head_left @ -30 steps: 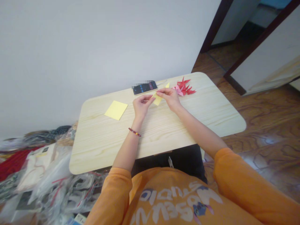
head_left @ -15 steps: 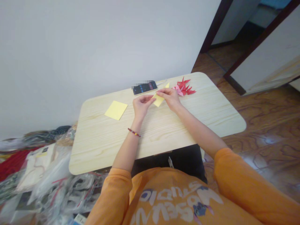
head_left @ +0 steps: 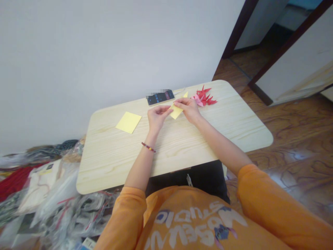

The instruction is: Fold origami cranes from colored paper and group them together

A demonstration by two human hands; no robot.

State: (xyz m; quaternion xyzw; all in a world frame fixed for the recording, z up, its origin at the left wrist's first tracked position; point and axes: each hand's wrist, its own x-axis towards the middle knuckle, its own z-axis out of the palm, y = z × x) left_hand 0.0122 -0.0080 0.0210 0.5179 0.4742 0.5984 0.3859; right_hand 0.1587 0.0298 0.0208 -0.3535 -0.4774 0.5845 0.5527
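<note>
A small folded piece of yellow origami paper (head_left: 176, 112) is pinched between my two hands, over the far middle of the table. My left hand (head_left: 156, 116) grips its left corner between thumb and fingers. On the opposite side, my right hand (head_left: 189, 108) pinches its upper edge. A yellow point (head_left: 185, 94) shows just beyond my right hand; I cannot tell whether it belongs to the held paper. To the left lies a flat yellow square of paper (head_left: 128, 122). Folded red paper cranes (head_left: 206, 96) and a pink one (head_left: 197, 100) sit beside my right hand.
A phone (head_left: 160, 97) with a lit screen lies at the back of the pale wooden table (head_left: 109, 159), close to the wall. Plastic bags and cloth (head_left: 52, 194) are piled on the floor at the left. A doorway opens at the far right.
</note>
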